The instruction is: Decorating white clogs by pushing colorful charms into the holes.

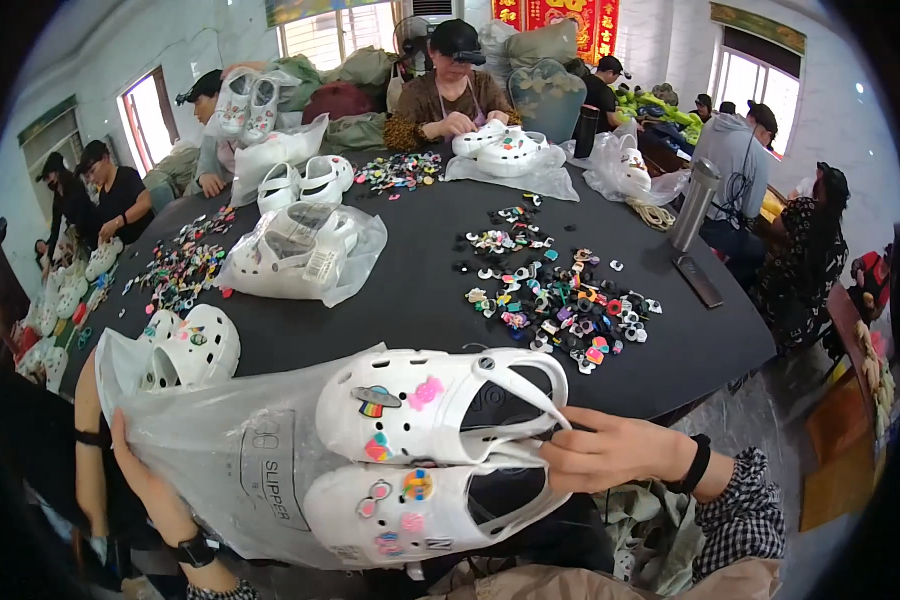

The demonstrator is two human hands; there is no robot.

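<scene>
The black round table [410, 290] fills the middle of the frame; its far edge is covered by bags and people, and its near edge is hidden behind the shoes in the hands. Around it I can count about eight other people, mostly at the upper left, upper centre and right; some are cut by the dark rim of the picture.

In the lower centre lies the clear plastic bag [240, 460], big and wrinkled, with grey print. Its lower part goes out of the frame. The left hand [145, 470], lower left, grips the bag's edge with closed fingers; the fingertips are hidden behind the plastic.

Two white clogs [430, 455] are half inside the bag's mouth, one above the other, toes pointing left. Each has round holes and several colourful charms on top: a rainbow, a pink one and others on the upper shoe, about four on the lower. The right hand [610, 450], lower right, pinches the heel straps of both shoes together between thumb and fingers; a black band is on the wrist.

On the table there are three more bags with white clogs (centre left, upper centre, upper right), one loose pair in the upper left, and another pair at the left edge. The pile of small charms [560, 300] at centre right is too many to count. A metal bottle [694, 205] stands at the right.
</scene>
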